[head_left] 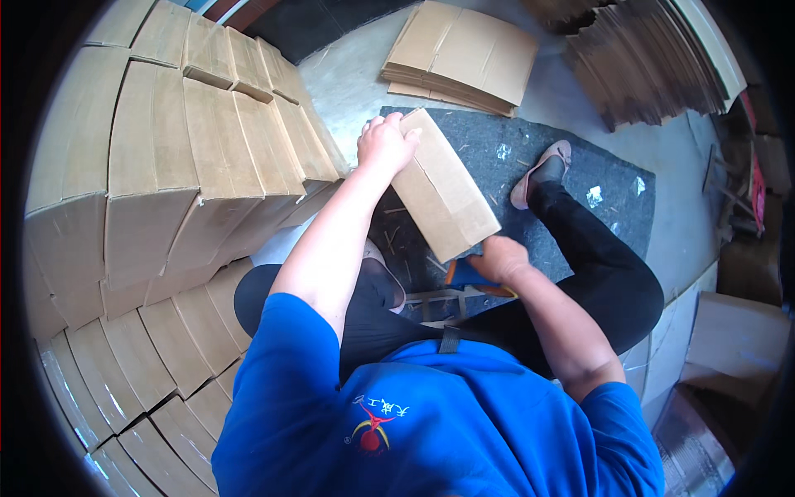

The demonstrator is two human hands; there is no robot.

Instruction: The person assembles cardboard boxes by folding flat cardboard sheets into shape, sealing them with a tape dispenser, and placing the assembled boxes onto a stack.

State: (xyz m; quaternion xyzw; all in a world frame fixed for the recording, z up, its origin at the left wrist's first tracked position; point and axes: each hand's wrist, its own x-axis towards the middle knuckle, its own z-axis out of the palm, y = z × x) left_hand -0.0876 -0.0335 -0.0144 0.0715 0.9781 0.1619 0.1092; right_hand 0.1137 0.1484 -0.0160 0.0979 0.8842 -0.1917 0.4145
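Observation:
A long closed cardboard box (448,186) is tilted in front of me between my knees. At its far left end, my left hand (387,146) grips the box with fingers over the edge. By its near end, my right hand (499,260) is closed around a blue and orange tool (465,273) that looks like a tape dispenser. The hand and the box partly hide this tool. Its blue part is close to the box's near end; whether they touch, I cannot tell.
Stacked cardboard boxes (149,132) form a wall on my left. A pile of flat cardboard (464,51) lies beyond the dark mat (580,211), which has scraps on it. More flattened cardboard (642,62) stands at the far right. My legs are on both sides of the box.

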